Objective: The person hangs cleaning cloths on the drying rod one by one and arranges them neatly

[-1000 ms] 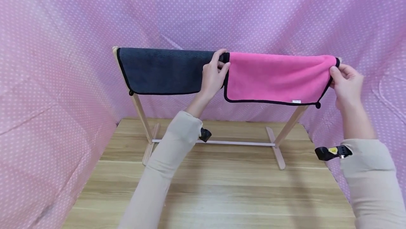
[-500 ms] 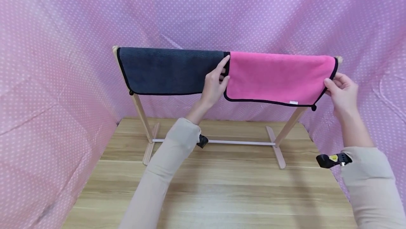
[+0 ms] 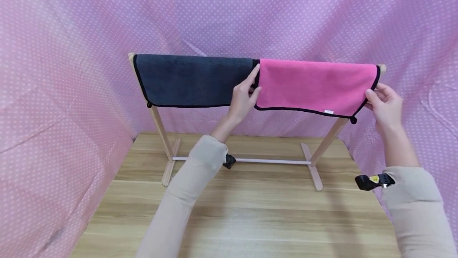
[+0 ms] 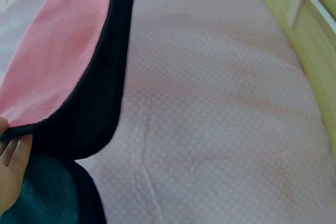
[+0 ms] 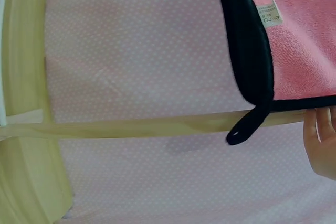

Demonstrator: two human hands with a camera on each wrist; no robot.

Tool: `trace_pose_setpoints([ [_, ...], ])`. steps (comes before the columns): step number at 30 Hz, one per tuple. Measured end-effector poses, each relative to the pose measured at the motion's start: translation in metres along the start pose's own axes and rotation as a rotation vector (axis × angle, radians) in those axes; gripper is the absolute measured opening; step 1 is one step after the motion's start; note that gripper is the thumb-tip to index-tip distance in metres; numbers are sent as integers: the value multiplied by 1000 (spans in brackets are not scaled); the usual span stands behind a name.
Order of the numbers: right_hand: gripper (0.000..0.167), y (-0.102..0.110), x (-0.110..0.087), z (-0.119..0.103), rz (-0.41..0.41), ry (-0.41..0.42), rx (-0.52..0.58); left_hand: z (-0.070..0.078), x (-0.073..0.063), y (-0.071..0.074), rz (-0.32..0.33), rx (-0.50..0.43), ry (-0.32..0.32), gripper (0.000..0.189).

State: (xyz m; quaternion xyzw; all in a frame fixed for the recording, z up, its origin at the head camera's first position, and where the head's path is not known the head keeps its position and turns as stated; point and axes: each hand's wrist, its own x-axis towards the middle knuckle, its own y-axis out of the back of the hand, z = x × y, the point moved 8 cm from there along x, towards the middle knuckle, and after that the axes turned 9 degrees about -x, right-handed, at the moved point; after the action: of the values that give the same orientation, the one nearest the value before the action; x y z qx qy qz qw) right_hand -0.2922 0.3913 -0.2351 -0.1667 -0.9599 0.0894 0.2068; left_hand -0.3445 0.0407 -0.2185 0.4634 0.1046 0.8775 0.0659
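A pink towel (image 3: pixel 315 87) with black trim hangs over the right half of a wooden rack. Beside it on the left hangs a dark grey towel (image 3: pixel 193 81), also black-edged. My left hand (image 3: pixel 243 97) is at the pink towel's left edge, thumb in front, index finger pointing up along the trim, other fingers partly behind. On the right edge, my right hand (image 3: pixel 386 105) pinches the trim, thumb on the front and fingers behind. A black hanging loop (image 5: pixel 245 127) dangles from the pink towel's lower right corner, with a small white label (image 5: pixel 270 14) nearby.
The rack's wooden legs (image 3: pixel 330 136) stand on a wood-grain table (image 3: pixel 268 218), joined low down by a white rod (image 3: pixel 272 161). Behind and around hangs a pink dotted cloth (image 3: pixel 222 11). A knob (image 3: pixel 383 68) tops the right post.
Both hands have moved down along the pink towel's side edges. Its creased upper right corner now lies smoother, and the lower edge has risen slightly in the last half second.
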Motion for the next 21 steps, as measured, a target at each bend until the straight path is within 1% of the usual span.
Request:
trace_pose_setpoints([
  [2, 27, 1, -5, 4, -19, 19, 14, -3, -7, -3, -19, -9, -11, 53],
  [5, 35, 3, -13, 8, -29, 55, -29, -7, -17, -4, -17, -23, -21, 55],
  [9, 47, 4, -24, 13, -15, 102, -117, -14, -29, -6, -8, -28, 10, 55],
  [12, 54, 8, -32, 21, 10, 111, -165, -20, -39, -8, -11, -38, 48, 55],
  [14, 57, 11, -38, 27, 30, 113, -211, -24, -45, -9, -10, -40, 66, 55],
  [18, 57, 14, -53, 37, 50, 123, -300, -34, -62, -9, -30, -33, 100, 53],
  [21, 55, 16, -63, 44, 49, 129, -346, -41, -77, -6, -52, -18, 99, 49],
])
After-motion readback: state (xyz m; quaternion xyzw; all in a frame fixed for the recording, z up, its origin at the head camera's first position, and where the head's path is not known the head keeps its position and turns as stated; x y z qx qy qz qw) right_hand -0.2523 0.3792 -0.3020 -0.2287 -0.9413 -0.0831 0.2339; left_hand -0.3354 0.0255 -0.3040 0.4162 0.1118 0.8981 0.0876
